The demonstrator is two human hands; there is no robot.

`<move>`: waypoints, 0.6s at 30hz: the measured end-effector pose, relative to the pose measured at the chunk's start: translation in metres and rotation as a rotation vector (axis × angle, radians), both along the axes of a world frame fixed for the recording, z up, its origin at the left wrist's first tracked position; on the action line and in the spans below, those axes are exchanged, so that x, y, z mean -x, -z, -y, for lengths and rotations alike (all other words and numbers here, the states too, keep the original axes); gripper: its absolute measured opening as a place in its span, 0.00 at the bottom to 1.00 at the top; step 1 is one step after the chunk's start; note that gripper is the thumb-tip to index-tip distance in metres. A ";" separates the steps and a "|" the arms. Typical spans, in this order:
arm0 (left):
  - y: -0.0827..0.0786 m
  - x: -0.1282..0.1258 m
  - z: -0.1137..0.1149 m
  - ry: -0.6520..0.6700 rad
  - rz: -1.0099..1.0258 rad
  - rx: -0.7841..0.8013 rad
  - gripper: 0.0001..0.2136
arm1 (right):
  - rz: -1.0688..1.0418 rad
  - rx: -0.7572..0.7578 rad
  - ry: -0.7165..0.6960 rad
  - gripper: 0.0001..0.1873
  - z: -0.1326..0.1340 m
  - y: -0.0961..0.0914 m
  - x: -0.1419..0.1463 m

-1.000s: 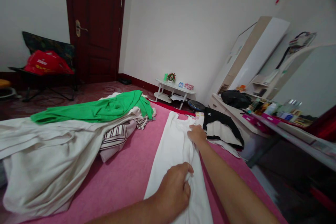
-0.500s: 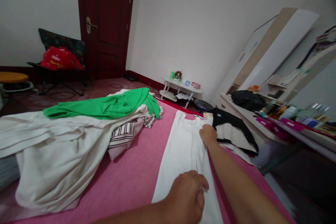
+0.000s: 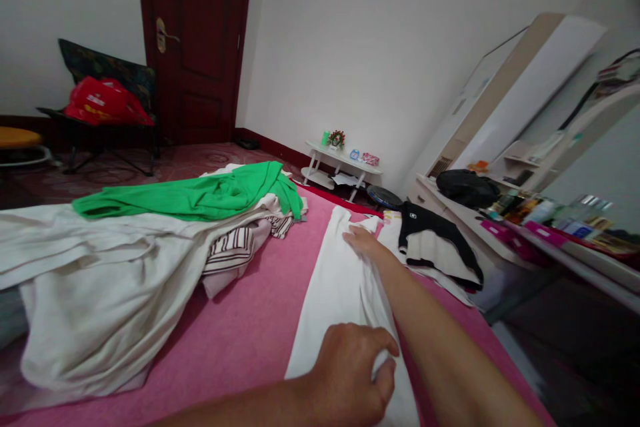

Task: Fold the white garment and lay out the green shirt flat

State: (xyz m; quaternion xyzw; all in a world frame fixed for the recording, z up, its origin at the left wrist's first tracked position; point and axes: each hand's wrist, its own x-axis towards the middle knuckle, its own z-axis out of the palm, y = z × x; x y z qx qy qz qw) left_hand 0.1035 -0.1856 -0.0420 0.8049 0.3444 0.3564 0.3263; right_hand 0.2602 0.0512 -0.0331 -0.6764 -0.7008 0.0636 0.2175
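A long white shirt [image 3: 320,300] lies stretched out lengthwise on the pink bedspread [image 3: 260,320]. At its far end my right hand [image 3: 363,241] grips the shirt's right side, which is brought in over the middle. Nearer to me, my left hand [image 3: 353,370] is closed, with a bit of the white cloth showing between thumb and forefinger. Soft creases run along the shirt between the two hands.
To the left is a heap of clothes: a green garment [image 3: 200,193] over off-white ones [image 3: 115,307] and a striped piece [image 3: 230,250]. A black-and-white garment [image 3: 440,247] lies right of the shirt. Beyond it stands a cluttered dressing table [image 3: 425,193].
My right hand has moved left across the far end, carrying the shirt's right edge inward. My left hand stays nearly in place. The view has shifted slightly.
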 end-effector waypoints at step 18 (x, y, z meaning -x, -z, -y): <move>-0.002 -0.003 0.005 0.091 0.286 0.218 0.09 | -0.846 -0.102 0.147 0.28 0.179 0.013 -0.013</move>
